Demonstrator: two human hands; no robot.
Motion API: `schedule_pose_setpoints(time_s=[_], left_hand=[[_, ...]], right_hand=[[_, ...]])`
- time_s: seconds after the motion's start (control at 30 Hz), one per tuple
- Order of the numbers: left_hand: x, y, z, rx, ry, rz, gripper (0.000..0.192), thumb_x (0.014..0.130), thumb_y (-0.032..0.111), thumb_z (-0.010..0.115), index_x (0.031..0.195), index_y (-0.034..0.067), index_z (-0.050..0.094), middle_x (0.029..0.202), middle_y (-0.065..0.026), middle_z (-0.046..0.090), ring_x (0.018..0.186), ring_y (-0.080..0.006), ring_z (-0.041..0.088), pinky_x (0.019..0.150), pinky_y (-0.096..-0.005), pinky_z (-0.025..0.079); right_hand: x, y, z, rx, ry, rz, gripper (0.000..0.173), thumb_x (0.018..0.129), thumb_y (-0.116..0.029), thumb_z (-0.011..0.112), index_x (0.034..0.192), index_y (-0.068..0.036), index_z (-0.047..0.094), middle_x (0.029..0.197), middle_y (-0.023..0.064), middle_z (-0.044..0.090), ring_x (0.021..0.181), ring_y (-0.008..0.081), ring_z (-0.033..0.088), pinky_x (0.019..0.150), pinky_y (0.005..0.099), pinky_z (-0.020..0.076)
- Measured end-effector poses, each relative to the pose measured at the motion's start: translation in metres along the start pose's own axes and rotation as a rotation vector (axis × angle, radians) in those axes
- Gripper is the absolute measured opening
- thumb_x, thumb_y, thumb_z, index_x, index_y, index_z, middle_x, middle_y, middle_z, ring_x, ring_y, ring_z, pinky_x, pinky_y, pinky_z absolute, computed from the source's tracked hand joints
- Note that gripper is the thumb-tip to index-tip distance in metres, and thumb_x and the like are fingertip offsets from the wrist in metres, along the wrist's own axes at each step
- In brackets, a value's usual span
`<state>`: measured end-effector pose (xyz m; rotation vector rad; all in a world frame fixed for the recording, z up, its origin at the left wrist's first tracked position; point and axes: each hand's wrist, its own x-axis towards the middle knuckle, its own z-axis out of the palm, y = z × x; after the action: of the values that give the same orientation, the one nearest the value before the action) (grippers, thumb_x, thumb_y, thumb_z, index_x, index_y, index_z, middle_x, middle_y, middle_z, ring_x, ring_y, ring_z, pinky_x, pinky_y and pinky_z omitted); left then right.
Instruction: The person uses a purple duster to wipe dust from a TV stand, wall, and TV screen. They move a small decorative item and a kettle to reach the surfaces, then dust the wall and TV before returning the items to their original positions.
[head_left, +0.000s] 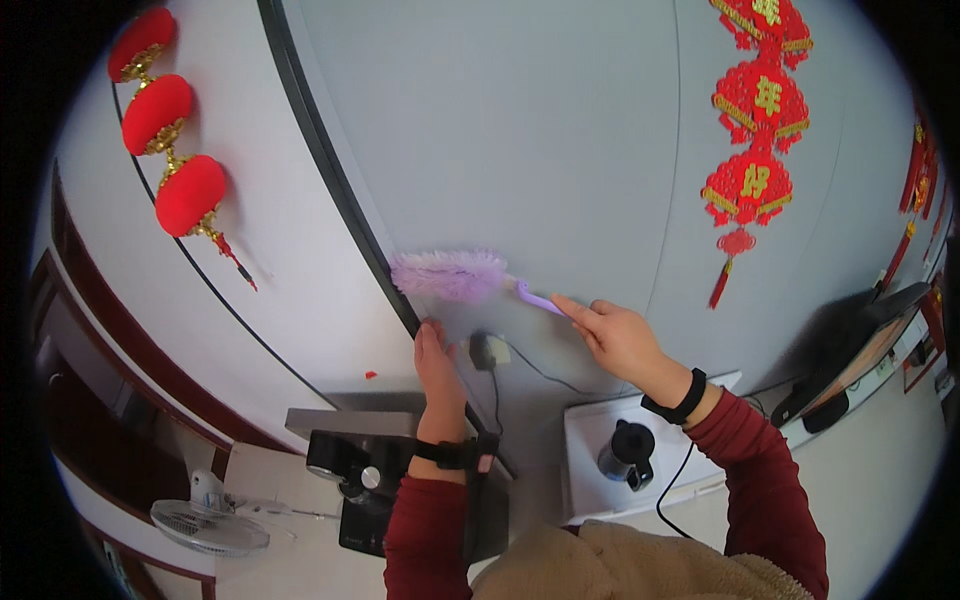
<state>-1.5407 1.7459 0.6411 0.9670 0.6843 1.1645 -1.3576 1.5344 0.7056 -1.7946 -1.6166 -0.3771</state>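
My right hand (619, 337) is closed round the purple plastic handle of a fluffy duster (450, 275). The duster's lilac head lies against the grey wall panel (525, 135), and its tip touches the black trim strip (330, 165). Below the duster head, my left hand (439, 367) rests with its fingertips at the same black strip, holding nothing that I can see. A black plug (481, 351) sits in a wall socket between my two hands, with a dark cord hanging from it.
Below stand a black appliance (367, 457) and a white cabinet (585, 427) bearing an electric kettle (630, 450). Red lanterns (190, 196) hang at left, a red hanging ornament (756, 182) at right. A television (855, 352) is far right, a fan (210, 517) lower left.
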Motion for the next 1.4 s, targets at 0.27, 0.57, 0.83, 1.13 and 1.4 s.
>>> schedule_pose_setpoints(time_s=[0.27, 0.57, 0.83, 1.13, 1.4], left_hand=[[-0.006, -0.044, -0.031, 0.026, 0.042, -0.155, 0.057, 0.099, 0.046, 0.048, 0.142, 0.009, 0.044, 0.143, -0.0072, 0.047, 0.133, -0.0217, 0.041, 0.106, -0.0382, 0.03], [-0.012, -0.061, -0.047, -0.039, 0.059, -0.22, 0.065, 0.099, 0.044, 0.048, 0.148, 0.004, 0.034, 0.152, -0.0135, 0.036, 0.142, -0.0282, 0.031, 0.115, -0.0424, 0.024], [-0.026, -0.054, -0.041, -0.068, 0.072, -0.227, 0.062, 0.102, 0.045, 0.041, 0.145, 0.0, 0.037, 0.149, -0.0134, 0.04, 0.139, -0.0278, 0.035, 0.114, -0.0425, 0.026], [-0.043, -0.054, -0.059, -0.171, -0.045, -0.195, 0.062, 0.102, 0.045, 0.043, 0.142, -0.003, 0.039, 0.147, -0.0174, 0.041, 0.138, -0.0282, 0.038, 0.112, -0.0416, 0.03], [-0.055, -0.082, -0.092, -0.034, 0.08, -0.366, 0.064, 0.102, 0.049, 0.039, 0.142, 0.0, 0.041, 0.144, -0.0139, 0.045, 0.134, -0.0289, 0.041, 0.11, -0.0433, 0.03]], right_hand=[[-0.033, 0.005, 0.019, -0.101, -0.108, 0.025, 0.051, 0.09, -0.009, 0.061, 0.137, -0.027, 0.055, 0.073, 0.0089, 0.055, 0.062, 0.0292, 0.056, 0.056, 0.039, 0.0471], [-0.036, -0.021, 0.036, 0.091, -0.045, 0.094, 0.046, 0.092, -0.009, 0.058, 0.136, -0.023, 0.056, 0.074, 0.0124, 0.056, 0.066, 0.0317, 0.056, 0.058, 0.0403, 0.0461], [-0.01, -0.085, 0.039, 0.929, 0.094, 0.272, 0.045, 0.101, -0.012, 0.047, 0.146, -0.014, 0.043, 0.074, 0.0029, 0.055, 0.067, 0.0152, 0.054, 0.065, 0.0304, 0.0456], [-0.001, -0.117, 0.113, 1.374, -0.15, 0.564, 0.045, 0.105, -0.02, 0.041, 0.15, -0.015, 0.038, 0.073, -0.0023, 0.045, 0.063, 0.0059, 0.043, 0.056, 0.0222, 0.0381], [-0.112, -0.095, 0.187, 1.558, -0.403, 0.887, 0.047, 0.106, -0.027, 0.041, 0.152, -0.025, 0.032, 0.072, -0.0022, 0.043, 0.058, 0.0074, 0.037, 0.05, 0.0216, 0.0319]])
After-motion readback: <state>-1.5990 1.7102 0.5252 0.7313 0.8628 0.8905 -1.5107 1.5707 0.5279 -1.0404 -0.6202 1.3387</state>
